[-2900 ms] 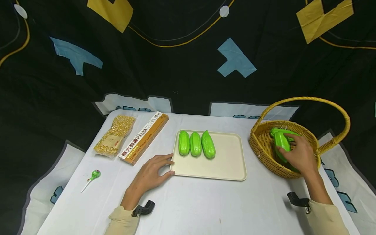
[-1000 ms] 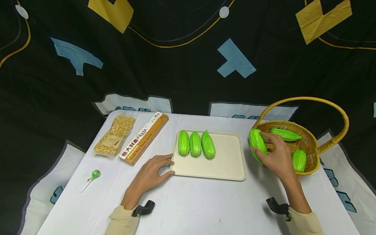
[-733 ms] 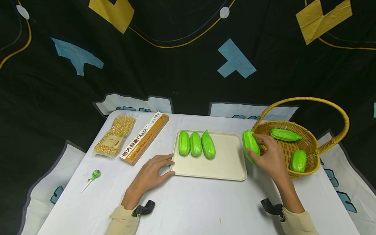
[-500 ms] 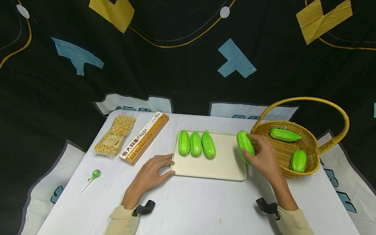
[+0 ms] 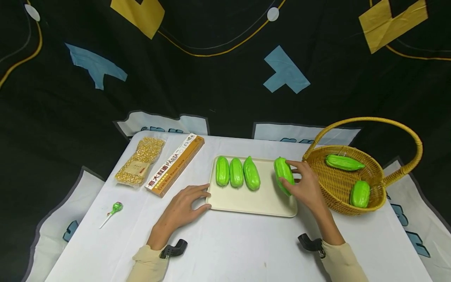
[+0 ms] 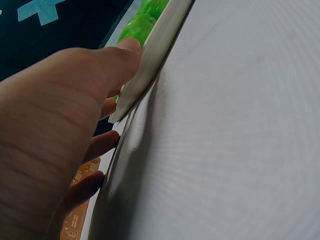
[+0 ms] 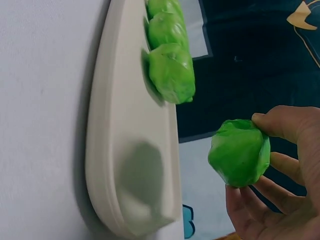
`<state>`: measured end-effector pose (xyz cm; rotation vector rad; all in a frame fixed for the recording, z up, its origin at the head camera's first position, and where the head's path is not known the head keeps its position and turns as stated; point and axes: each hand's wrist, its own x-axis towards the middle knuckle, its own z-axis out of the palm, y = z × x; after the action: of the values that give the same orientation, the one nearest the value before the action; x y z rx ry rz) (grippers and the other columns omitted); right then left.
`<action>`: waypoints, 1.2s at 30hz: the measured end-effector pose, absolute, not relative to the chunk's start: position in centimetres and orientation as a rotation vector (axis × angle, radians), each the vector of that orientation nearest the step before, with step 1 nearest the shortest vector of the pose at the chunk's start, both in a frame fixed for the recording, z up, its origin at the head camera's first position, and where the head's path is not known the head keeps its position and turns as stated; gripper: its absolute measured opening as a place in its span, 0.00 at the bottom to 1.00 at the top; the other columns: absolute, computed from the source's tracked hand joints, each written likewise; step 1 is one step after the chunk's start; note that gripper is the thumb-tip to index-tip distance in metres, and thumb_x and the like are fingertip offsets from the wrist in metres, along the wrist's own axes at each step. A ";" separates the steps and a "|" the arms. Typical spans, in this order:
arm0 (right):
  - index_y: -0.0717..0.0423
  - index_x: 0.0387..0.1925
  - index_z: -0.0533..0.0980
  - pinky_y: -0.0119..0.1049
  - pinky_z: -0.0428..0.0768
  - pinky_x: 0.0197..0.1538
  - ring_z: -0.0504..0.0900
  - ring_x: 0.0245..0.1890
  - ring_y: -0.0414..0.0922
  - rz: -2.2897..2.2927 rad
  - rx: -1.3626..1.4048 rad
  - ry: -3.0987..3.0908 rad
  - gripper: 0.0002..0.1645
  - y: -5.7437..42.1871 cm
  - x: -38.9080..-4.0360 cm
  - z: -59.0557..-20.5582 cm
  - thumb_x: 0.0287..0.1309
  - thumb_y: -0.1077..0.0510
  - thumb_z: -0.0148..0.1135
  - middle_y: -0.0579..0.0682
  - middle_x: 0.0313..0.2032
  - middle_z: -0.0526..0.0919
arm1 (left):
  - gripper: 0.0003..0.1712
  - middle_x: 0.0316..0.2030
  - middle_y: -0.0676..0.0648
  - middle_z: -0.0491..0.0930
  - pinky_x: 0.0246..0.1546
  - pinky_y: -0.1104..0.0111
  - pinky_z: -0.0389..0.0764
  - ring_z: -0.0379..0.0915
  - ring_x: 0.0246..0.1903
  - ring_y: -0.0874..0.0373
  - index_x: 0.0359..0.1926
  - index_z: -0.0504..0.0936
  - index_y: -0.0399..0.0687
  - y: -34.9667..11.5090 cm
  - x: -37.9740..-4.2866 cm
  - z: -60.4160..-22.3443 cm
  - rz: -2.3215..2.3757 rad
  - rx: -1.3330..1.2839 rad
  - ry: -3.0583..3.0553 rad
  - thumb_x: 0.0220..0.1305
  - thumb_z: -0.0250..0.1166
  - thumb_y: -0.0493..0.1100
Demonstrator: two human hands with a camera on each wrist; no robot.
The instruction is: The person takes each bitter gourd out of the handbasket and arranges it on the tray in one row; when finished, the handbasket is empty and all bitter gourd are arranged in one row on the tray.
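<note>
My right hand (image 5: 305,184) holds a bright green, ridged, gourd-like vegetable (image 5: 283,175) between thumb and fingers, above the right end of the cream tray (image 5: 246,203). In the right wrist view, this vegetable (image 7: 239,154) is lifted clear, and a shadow falls on the tray (image 7: 132,107). Three similar green vegetables (image 5: 236,172) lie side by side on the tray's left half. At the tray's left edge, my left hand (image 5: 184,205) rests with relaxed fingers. The left wrist view shows its thumb against the tray rim (image 6: 145,75).
To the right stands a wicker basket (image 5: 329,184) with a tall arched handle; two more green vegetables (image 5: 360,194) lie inside. On the left are a bag of corn kernels (image 5: 141,160), a pasta box (image 5: 175,164) and a green lollipop (image 5: 114,209). A dark curtain (image 5: 211,86) hangs behind the white table.
My right hand has lifted the green gourd-like vegetable out of the basket and carried it left, over the tray's right end. My left hand has stayed at the tray's edge.
</note>
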<state>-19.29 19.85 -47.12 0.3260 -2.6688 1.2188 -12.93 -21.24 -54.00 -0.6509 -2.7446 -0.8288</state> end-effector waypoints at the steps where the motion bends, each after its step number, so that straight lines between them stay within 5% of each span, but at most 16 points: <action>1: 0.64 0.69 0.77 0.60 0.91 0.52 0.84 0.57 0.67 1.229 0.327 -2.672 0.38 19.7 -19.4 -47.2 0.57 0.62 0.81 0.69 0.61 0.77 | 0.20 0.71 0.54 0.79 0.69 0.52 0.79 0.79 0.66 0.51 0.55 0.90 0.56 -21.2 -12.9 -54.0 -0.831 -0.651 -2.745 0.65 0.79 0.55; 36: 0.59 0.70 0.77 0.57 0.87 0.54 0.87 0.55 0.61 1.233 0.325 -2.790 0.39 15.2 -22.1 -51.1 0.62 0.50 0.80 0.64 0.65 0.81 | 0.19 0.71 0.53 0.79 0.70 0.51 0.78 0.78 0.67 0.50 0.55 0.90 0.56 -21.2 -13.1 -54.0 -0.824 -0.643 -2.766 0.66 0.78 0.54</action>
<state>-22.10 15.18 -51.08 0.3250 -2.7903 1.2333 -13.06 -21.19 -53.98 -0.6430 -2.7662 -0.8237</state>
